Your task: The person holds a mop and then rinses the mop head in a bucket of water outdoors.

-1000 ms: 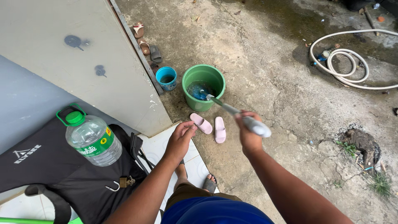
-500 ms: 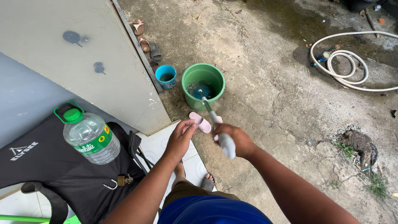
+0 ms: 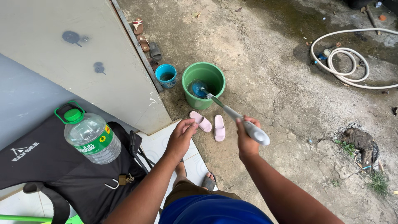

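Nearest us we see our own blue top [image 3: 213,212] and, below it, a foot in a sandal [image 3: 209,181] on the white tile [image 3: 155,147]. To our left a black bag [image 3: 62,174] lies flat, a brass padlock [image 3: 124,180] hooked on it and a clear water bottle [image 3: 91,139] with a green cap resting on top.

Our left hand [image 3: 180,137] hangs free over the tile edge, fingers loosely curled, gripping nothing and touching nothing. Our right hand [image 3: 245,139] is closed round the grey handle [image 3: 248,127] near its upper end; the rounded tip juts out past the knuckles toward the right. From the fist the handle slants down and away to the left, and its blue head [image 3: 199,88] sits in the water inside the green bucket [image 3: 204,74].

Between our hands and the bucket two pink slippers [image 3: 209,124] lie side by side on the concrete. Just left of the bucket stands a small blue bucket [image 3: 166,76], close against the foot of the grey door [image 3: 83,54]. Beyond that, more sandals [image 3: 147,43] line the door's edge. Far off to the right a white hose [image 3: 344,68] lies coiled on damp ground.
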